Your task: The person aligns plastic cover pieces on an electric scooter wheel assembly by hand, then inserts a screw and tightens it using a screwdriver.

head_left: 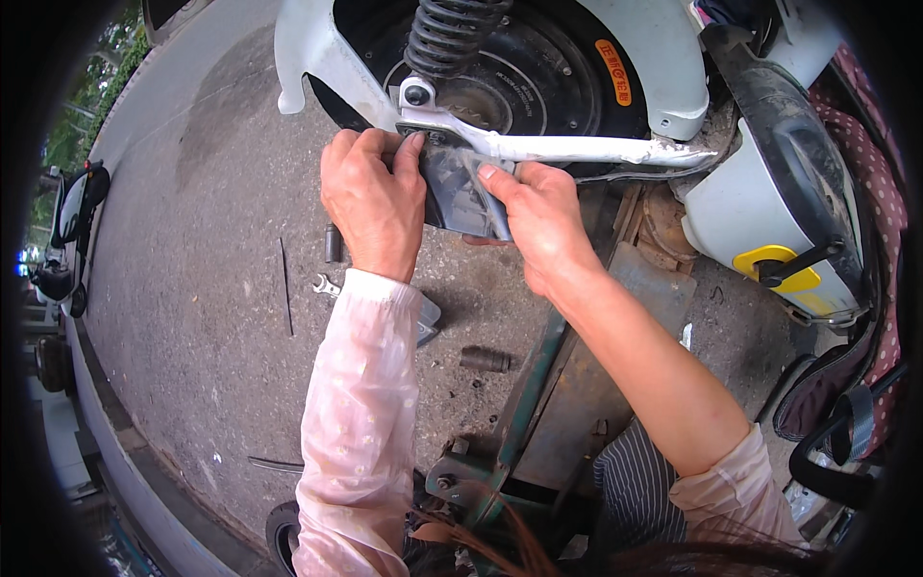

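Below the wheel hub of a light-grey scooter, a dark, glossy, dust-smeared panel [460, 190] is held between my hands. My left hand [373, 197] pinches its upper left edge, thumb and fingertips together. On the right side, my right hand [543, 213] grips it with the thumb flat on top and the fingers underneath. Just behind the panel lies a white metal swing arm [586, 149], bolted to a black coil shock absorber [450, 38]. The black wheel [538, 77] with an orange sticker fills the space behind it. The panel's underside is hidden.
On the ground lie a dark socket [333, 243], a wrench [327, 287], a larger rusty socket [486, 359] and a thin rod [286, 288]. A green metal stand [534, 380] is below my right forearm. Scooter bodywork [774, 212] rises at right; another scooter [75, 226] is parked far left.
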Motion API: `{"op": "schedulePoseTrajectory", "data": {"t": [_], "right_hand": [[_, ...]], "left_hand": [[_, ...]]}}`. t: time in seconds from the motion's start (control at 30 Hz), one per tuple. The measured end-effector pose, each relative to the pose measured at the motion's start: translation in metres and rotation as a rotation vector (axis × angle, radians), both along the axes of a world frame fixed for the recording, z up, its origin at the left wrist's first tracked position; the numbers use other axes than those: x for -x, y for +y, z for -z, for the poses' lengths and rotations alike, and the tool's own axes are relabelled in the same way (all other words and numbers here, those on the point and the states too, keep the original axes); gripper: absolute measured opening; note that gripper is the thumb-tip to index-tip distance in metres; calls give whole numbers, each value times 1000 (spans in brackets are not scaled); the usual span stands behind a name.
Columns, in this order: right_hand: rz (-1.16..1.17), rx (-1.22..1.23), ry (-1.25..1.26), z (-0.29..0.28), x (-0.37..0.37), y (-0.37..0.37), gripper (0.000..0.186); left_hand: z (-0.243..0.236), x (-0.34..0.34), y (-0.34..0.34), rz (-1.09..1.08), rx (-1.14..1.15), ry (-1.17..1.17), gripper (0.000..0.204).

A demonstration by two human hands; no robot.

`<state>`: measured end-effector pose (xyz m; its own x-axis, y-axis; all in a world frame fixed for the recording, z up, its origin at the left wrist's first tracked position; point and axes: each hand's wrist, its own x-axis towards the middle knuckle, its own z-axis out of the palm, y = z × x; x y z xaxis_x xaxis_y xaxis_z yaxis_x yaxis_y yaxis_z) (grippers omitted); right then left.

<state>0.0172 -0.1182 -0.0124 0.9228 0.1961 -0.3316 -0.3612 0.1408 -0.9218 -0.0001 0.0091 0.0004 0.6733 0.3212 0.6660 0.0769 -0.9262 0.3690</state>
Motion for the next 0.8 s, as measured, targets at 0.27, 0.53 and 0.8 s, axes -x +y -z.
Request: {"op": "schedulePoseTrajectory", "data": {"t": [0.27,0.53,0.8], "right_hand": [[-5,42,-40,5,0,1,21],[50,-35,40,-6,1,0,21],[-6,22,-10,-1,-1,-3,21]], "left_hand": [[2,-2,2,28,83,-48,15],[-10,-7,18,259,-407,-58,14],[-10,5,14,94,32,119,27]]}}
